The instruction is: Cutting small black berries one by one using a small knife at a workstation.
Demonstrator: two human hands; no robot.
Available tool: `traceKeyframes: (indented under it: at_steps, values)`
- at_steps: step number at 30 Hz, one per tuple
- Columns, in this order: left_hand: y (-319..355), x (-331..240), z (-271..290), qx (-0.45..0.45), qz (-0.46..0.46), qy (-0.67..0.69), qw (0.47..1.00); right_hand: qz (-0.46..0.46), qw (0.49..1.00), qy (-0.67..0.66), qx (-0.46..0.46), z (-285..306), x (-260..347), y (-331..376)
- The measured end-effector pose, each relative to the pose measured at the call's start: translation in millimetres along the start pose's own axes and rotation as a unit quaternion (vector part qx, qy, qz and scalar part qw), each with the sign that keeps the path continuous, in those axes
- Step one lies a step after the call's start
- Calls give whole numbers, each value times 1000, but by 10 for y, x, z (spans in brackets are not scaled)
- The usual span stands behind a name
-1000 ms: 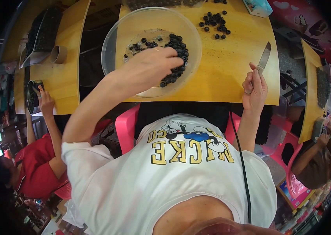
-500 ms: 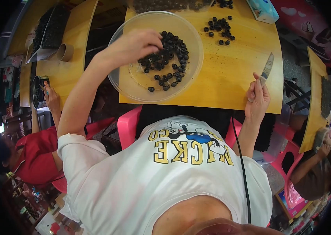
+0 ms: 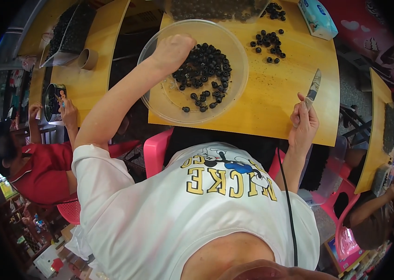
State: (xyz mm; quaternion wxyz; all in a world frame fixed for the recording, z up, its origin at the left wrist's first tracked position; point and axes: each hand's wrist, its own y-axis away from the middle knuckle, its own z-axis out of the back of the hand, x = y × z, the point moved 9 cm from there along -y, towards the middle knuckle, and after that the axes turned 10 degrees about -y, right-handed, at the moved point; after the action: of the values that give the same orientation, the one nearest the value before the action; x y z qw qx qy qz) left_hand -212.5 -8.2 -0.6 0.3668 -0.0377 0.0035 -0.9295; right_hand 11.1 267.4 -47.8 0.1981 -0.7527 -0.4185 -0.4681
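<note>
My left hand (image 3: 174, 51) is over the far left part of a wide clear plastic bowl (image 3: 146, 93), its fingers curled in; whatever they hold, if anything, is hidden. Many small round black pieces (image 3: 211, 60), some with a hole showing, are heaped in the bowl beside that hand. On the right, above the table's near edge, my right hand (image 3: 303, 122) is closed around the handle of a knife (image 3: 314, 86). Its blade points up and away from me, apart from the bowl.
Loose black pieces (image 3: 270, 44) lie on the wooden table (image 3: 271, 107) near a blue tissue pack (image 3: 317, 19). A clear bin (image 3: 215, 9) of black pieces stands behind the bowl. A person in red (image 3: 43, 172) works at the left; another person's arm (image 3: 369, 205) shows at the right.
My left hand has turned and its fingers have curled in over the bowl. The black pieces look more heaped and spread beside it. The knife stays in my right hand.
</note>
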Motion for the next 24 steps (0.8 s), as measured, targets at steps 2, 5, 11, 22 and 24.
traceKeyframes:
  at_steps: [2,5,11,22,24]
  values:
    - [-21,-7,-42,8,4,6,1000,3,1000,5,8,-8,20,11]
    - [-24,4,-36,12,20,30,999,0,1000,-8,14,13,17,-1]
    - [9,-46,-6,5,15,66,998,1,1000,-7,23,1,69,9]
    - [328,14,658,-33,177,332,926,13,999,8,48,-86,131,34]
    - [449,-162,620,-55,194,532,823,6,998,14,59,-117,109,68]
